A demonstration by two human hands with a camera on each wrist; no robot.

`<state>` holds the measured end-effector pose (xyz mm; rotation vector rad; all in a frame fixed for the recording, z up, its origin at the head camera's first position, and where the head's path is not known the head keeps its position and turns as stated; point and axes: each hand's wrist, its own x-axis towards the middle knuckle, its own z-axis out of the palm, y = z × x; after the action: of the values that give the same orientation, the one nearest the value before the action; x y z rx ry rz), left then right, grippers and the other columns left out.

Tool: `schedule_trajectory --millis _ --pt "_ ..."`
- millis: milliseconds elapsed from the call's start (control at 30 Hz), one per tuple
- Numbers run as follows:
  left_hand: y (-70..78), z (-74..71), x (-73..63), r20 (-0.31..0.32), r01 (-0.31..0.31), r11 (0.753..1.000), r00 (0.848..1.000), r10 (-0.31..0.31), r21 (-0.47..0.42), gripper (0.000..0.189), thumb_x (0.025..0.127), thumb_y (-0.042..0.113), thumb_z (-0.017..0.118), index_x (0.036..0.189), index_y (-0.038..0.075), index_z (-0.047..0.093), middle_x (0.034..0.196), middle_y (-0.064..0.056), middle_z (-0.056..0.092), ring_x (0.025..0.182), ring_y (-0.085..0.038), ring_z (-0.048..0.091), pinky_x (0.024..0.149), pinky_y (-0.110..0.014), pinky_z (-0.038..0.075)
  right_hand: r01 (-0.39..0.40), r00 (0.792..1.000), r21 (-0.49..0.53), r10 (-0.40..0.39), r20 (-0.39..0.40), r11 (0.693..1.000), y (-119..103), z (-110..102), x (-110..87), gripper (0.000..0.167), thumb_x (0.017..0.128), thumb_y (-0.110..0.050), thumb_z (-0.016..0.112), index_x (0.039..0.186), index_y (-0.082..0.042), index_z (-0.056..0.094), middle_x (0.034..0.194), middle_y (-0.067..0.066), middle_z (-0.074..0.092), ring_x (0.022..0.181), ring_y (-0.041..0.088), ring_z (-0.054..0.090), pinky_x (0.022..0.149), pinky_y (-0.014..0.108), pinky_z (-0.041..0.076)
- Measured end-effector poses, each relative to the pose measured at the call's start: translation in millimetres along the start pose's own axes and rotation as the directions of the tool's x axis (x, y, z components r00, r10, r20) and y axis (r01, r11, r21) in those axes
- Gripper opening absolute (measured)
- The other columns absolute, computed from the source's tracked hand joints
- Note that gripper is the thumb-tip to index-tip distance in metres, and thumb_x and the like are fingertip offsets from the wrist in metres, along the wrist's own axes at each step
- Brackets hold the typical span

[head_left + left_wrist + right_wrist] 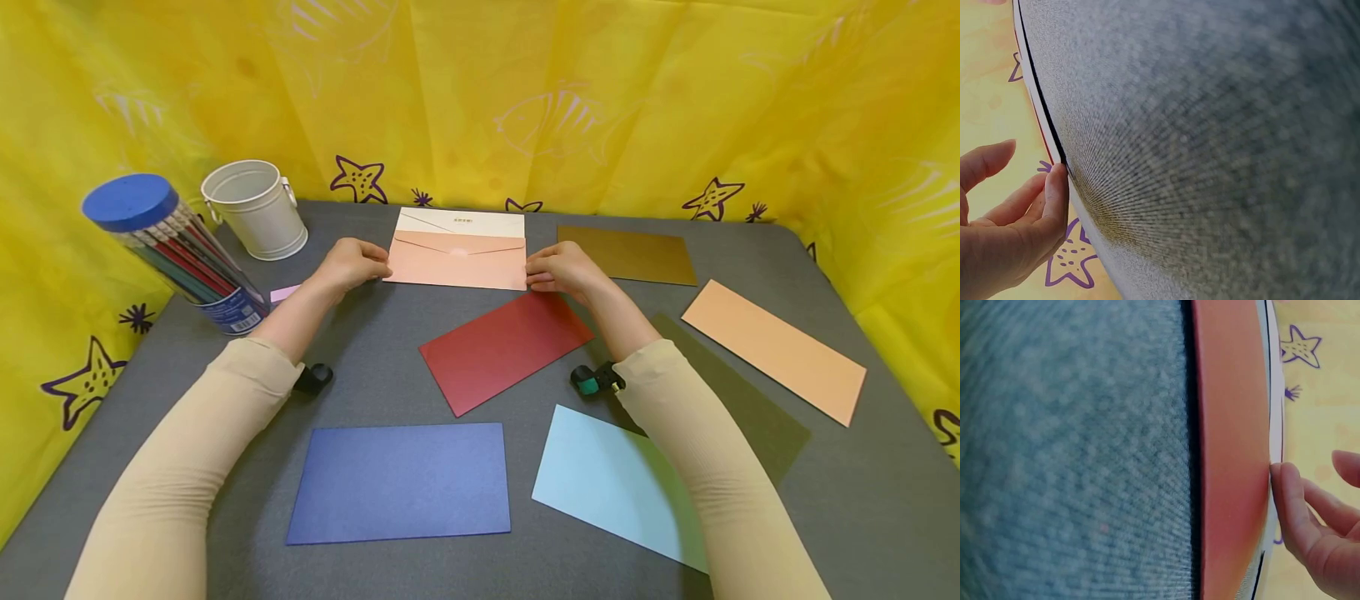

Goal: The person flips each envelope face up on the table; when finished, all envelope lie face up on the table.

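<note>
A pale pink envelope lies flat at the back of the table, with a cream part bearing small print above its pink pocket. The left hand touches the envelope's left end with its fingertips. At the opposite end, the right hand touches the right edge. In the left wrist view, the thumb of the left hand stands away from the envelope's edge. The right wrist view likewise shows the right hand with its thumb apart. A red envelope lies just in front of the right hand.
Around lie blue, light blue, olive, brown and peach envelopes. At the left stand a tub of pencils with a blue lid and a white metal bucket. A yellow curtain hangs behind.
</note>
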<state>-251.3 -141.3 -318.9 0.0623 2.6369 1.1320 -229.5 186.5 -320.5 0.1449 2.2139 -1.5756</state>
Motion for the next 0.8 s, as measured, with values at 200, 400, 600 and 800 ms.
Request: schedule_trajectory --millis 200,400,600,800 --pt "0.8 -1.6 -2.8 0.043 0.005 1.000 0.999 -0.005 0.014 0.047 0.090 0.012 0.064 0.131 -0.009 0.057 0.133 -0.027 0.056 0.109 -0.028 0.052 0.092 -0.029 0.047 0.005 1.000 -0.003 -0.005 0.004 1.000 1.4 -1.2 0.4 0.041 0.102 -0.012 0.050 0.137 0.009 0.050 0.131 0.025 0.058 0.107 0.023 0.066 0.105 0.038 0.051" --pt "1.1 -2.7 -3.1 0.053 -0.014 0.999 0.999 0.011 0.045 0.050 0.090 0.012 0.063 0.134 -0.009 0.053 0.139 -0.028 0.053 0.122 -0.035 0.049 0.110 -0.047 0.042 0.013 1.000 0.014 -0.013 0.007 1.000 2.3 -2.9 -1.4 0.043 0.103 -0.011 0.047 0.140 0.010 0.047 0.142 0.028 0.051 0.127 0.034 0.058 0.109 0.041 0.047" --pt "9.2 3.8 -9.2 0.071 -0.105 0.988 0.993 0.097 0.113 0.050 0.089 0.014 0.064 0.134 -0.004 0.054 0.136 -0.027 0.056 0.123 -0.038 0.054 0.106 -0.049 0.045 0.022 1.000 0.012 -0.022 0.009 1.000 3.5 -7.9 -4.0 0.045 0.103 -0.012 0.047 0.143 0.009 0.043 0.146 0.027 0.047 0.128 0.036 0.054 0.112 0.042 0.045" --pt "19.8 16.4 -20.4 0.215 -0.230 0.964 0.956 0.198 0.136 0.046 0.087 0.014 0.069 0.130 -0.002 0.058 0.129 -0.024 0.061 0.118 -0.036 0.061 0.101 -0.045 0.049 0.049 0.998 -0.093 -0.046 0.038 0.995 3.9 -16.0 -13.1 0.046 0.102 -0.013 0.049 0.143 0.009 0.043 0.147 0.027 0.046 0.128 0.038 0.054 0.111 0.043 0.046"
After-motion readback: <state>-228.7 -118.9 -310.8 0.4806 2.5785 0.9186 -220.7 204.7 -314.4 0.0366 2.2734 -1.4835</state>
